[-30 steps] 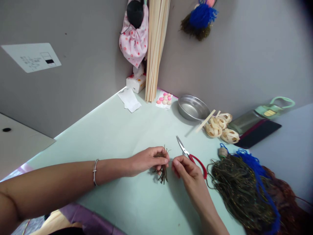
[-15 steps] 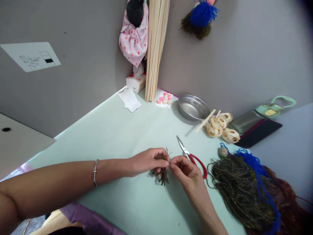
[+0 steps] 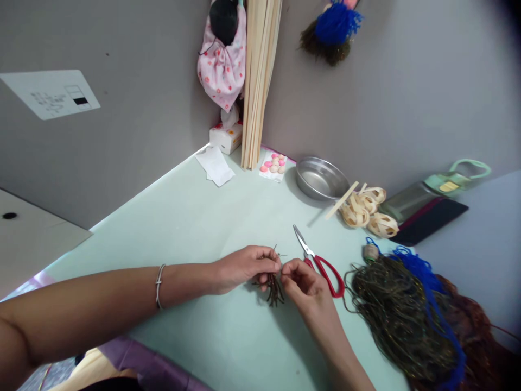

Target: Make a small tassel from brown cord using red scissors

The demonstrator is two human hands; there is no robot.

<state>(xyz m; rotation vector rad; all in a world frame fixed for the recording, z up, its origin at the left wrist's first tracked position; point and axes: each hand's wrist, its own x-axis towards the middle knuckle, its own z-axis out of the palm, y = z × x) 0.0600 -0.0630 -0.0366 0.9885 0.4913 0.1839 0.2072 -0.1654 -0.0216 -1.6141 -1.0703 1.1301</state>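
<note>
My left hand (image 3: 250,267) is closed around a small bundle of brown yarn (image 3: 275,292), whose strands hang below the fingers in a loose fringe. A few thin ends stick up above the thumb. Close beside it, my right hand (image 3: 304,282) is pinched at the bundle's right edge; whatever lies between its fingertips is too small to make out. Red-handled scissors (image 3: 315,255) lie on the table just beyond the right hand, blades pointing away.
On the right lie a dark green yarn heap (image 3: 399,320), blue yarn (image 3: 419,271) and a twine spool (image 3: 371,252). Behind are rolled wood strips (image 3: 356,212), a metal bowl (image 3: 321,179), pink and cream pieces (image 3: 273,164), a bottle (image 3: 411,198) and upright wood slats (image 3: 260,87).
The left hand has turned slightly, so less of the yarn bundle's top shows and its fringe spreads a little to the right. The right fingertips have shifted slightly left.
</note>
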